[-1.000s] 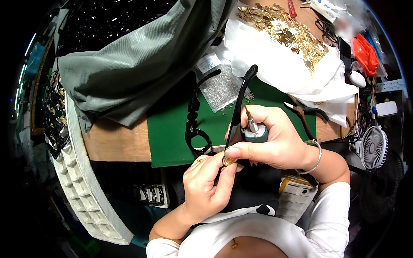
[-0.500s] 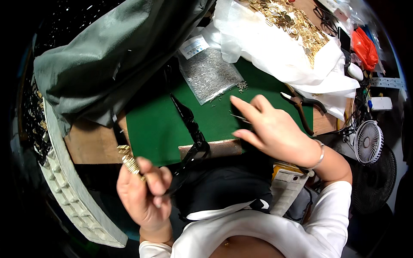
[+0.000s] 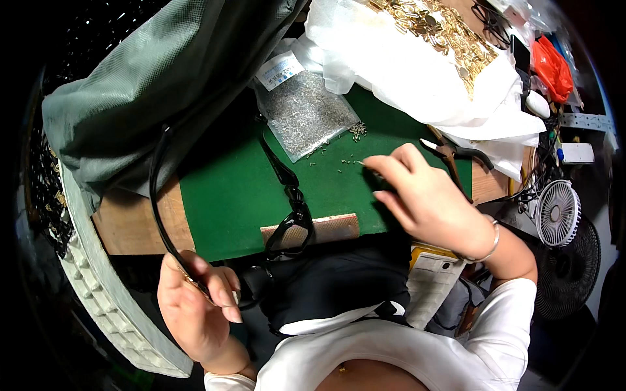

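Observation:
In my left hand (image 3: 195,306), closed at the lower left, is a narrow black strap (image 3: 156,186). Its free end arches up over the wood. A bit of gold metal shows at my fingers. A glossy black band (image 3: 280,169) of linked pieces runs down the green mat and over its front edge toward my left hand; whether it joins the strap is unclear. Over the mat, my right hand (image 3: 430,199) has thumb and index finger around a thin pointed metal tool, mostly hidden. Its tip is beside small loose metal pins (image 3: 357,131) near a clear bag of pins (image 3: 306,114).
Pliers (image 3: 450,156) lie on the mat's right side. Behind them, white sheeting (image 3: 404,78) holds a heap of gold metal pieces (image 3: 450,42). Grey-green fabric (image 3: 124,98) covers the far left. A flat mesh-patterned block (image 3: 332,227) sits at the mat's front edge; a small white fan (image 3: 557,212) stands right.
My left hand has moved slightly left and down, and the strap's black length now arches upward, with less gold showing. My right hand has shifted slightly right.

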`<state>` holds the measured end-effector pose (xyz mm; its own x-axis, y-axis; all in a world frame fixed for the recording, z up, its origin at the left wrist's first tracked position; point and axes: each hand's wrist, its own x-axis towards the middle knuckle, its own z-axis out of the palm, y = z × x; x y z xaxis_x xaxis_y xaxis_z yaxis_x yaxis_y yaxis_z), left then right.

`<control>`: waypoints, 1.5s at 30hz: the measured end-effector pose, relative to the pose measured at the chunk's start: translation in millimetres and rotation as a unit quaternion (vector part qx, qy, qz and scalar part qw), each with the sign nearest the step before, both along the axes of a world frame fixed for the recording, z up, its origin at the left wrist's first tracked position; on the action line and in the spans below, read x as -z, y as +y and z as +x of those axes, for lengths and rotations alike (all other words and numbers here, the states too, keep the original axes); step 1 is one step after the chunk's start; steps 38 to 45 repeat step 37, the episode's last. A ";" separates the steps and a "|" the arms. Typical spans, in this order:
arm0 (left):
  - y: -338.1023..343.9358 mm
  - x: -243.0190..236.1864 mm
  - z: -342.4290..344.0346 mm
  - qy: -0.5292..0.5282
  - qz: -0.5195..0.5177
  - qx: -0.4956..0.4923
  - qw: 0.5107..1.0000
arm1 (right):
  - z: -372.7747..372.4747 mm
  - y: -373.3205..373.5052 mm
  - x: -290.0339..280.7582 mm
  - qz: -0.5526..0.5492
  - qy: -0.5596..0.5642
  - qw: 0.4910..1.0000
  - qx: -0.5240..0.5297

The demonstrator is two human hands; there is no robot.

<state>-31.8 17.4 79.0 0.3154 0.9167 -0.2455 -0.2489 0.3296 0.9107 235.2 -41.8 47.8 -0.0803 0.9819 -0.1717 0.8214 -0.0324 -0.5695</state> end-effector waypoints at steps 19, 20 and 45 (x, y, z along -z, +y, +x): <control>-13.3 37.5 31.2 -0.315 -0.283 0.181 0.888 | -14.3 -0.4 28.9 0.120 -0.178 0.976 -0.040; -12.0 38.6 31.2 -0.308 -0.286 0.179 0.889 | -14.1 0.3 27.7 0.120 -0.190 0.973 -0.048; -14.3 57.2 23.6 -0.380 -0.368 0.182 0.829 | -39.3 16.6 -21.4 -0.457 0.655 0.600 0.035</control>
